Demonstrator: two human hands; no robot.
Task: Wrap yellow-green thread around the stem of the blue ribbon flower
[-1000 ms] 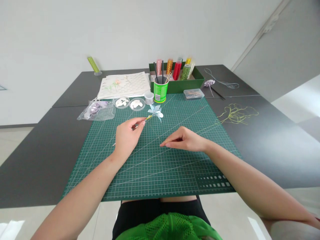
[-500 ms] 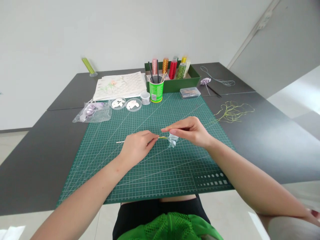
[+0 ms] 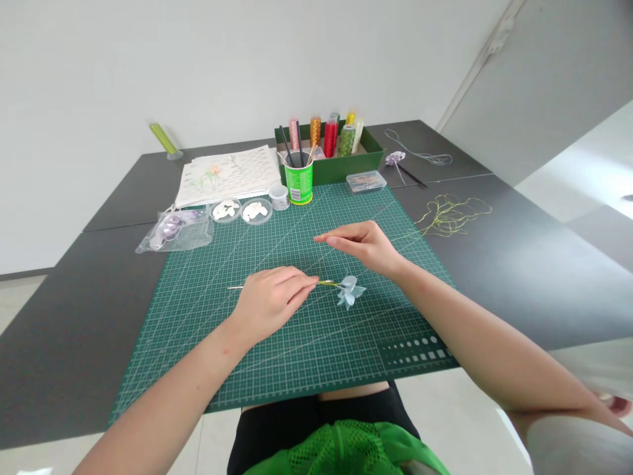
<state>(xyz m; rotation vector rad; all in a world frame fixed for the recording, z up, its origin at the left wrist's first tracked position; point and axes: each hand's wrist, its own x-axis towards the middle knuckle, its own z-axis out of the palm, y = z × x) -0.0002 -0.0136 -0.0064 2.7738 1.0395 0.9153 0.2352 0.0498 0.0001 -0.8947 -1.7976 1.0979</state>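
A pale blue flower (image 3: 349,292) on a thin stem lies sideways above the green cutting mat (image 3: 297,356). My left hand (image 3: 274,297) pinches the stem, its fingers closed; yellow-green thread (image 3: 327,282) shows on the stem between fingertips and flower, and the stem's thin end sticks out on the left. Above and behind the flower is my right hand (image 3: 363,244), apart from it, thumb and fingertips pressed together. What those fingertips hold is too small to make out.
A green cup (image 3: 299,183) with sticks stands before a green box (image 3: 363,163) of thread spools. Further left are two dishes (image 3: 256,211) of white pieces, a plastic bag (image 3: 190,234) and paper sheets (image 3: 198,181). Yellow-green threads (image 3: 448,216) lie on the right.
My right hand has risen away from the flower, which now shows fully. My left hand and the stem sit slightly lower, and the whole view has shifted a little.
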